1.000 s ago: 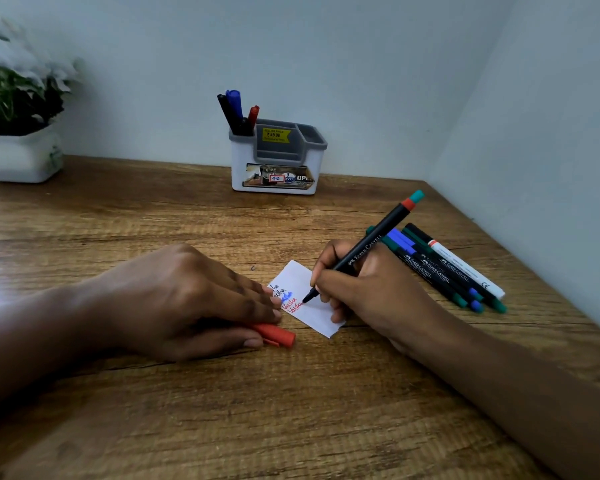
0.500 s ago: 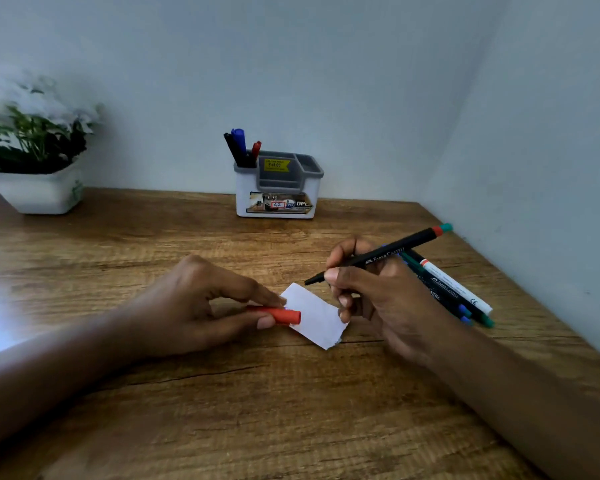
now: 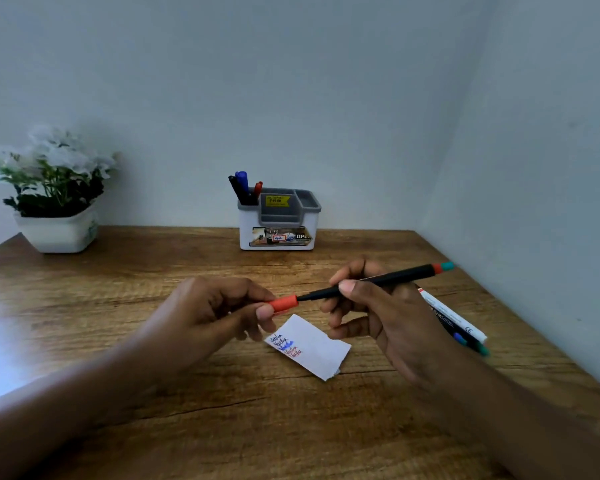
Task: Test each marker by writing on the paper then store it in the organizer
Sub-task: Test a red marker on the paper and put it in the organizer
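Head view: I see left hand [image 3: 210, 308] pinching red cap [image 3: 284, 304], right hand [image 3: 378, 318] gripping marker [image 3: 395, 277], both just above paper [image 3: 312, 348], tip at cap mouth. Capping step, I judge. Next: push cap home, carry marker to organizer [image 3: 248, 225] beyond paper.

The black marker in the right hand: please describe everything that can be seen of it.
The slim black plastic marker has an orange band and a teal end at its rear. It is uncapped, lies nearly level above the wooden table, and points left. The right hand pinches its front part. Its tip meets the mouth of the orange cap, which the left hand holds.
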`<state>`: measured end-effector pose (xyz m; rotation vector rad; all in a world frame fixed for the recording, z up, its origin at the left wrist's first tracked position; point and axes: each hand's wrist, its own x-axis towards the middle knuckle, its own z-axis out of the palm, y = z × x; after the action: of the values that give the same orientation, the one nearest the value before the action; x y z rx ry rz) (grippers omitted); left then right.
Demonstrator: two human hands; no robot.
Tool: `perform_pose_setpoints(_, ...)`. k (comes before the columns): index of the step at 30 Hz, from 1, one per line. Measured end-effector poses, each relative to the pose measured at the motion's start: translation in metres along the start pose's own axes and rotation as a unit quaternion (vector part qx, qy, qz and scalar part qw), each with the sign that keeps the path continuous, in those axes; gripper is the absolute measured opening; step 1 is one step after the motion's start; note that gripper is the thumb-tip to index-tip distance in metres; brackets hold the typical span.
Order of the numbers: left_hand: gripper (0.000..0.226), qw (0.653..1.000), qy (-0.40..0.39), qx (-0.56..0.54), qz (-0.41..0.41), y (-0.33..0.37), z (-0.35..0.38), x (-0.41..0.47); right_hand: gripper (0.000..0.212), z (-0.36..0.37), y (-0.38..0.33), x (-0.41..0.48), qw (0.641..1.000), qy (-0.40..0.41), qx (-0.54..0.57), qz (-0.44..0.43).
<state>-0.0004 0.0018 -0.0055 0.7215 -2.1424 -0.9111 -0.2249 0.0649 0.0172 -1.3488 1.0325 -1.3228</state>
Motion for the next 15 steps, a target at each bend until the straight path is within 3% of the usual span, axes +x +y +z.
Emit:
perform_pose_setpoints(2, 0.042, 1.000, -0.008, -0.022, -0.017, 0.006, 0.002, 0.001, 0.008, 0.001, 0.000, 0.000, 1.000, -0.013, 0.003, 0.003)
perform_pose_setpoints(5, 0.025, 0.993, -0.031, -0.091, -0.069, 0.016, 0.006, 0.004, 0.017, 0.005, 0.001, -0.002, 0.999, -0.037, -0.018, 0.001)
perform_pose_setpoints(10, 0.020, 0.958, -0.089, -0.214, -0.171, 0.036, 0.009, 0.007, 0.009, 0.010, 0.002, -0.005, 0.998, -0.028, -0.041, -0.026)
perform_pose_setpoints(15, 0.017, 0.922, -0.086, -0.289, -0.243, 0.041, 0.012, 0.006, 0.012, 0.013, 0.005, -0.007, 1.000, -0.029, 0.000, 0.007)
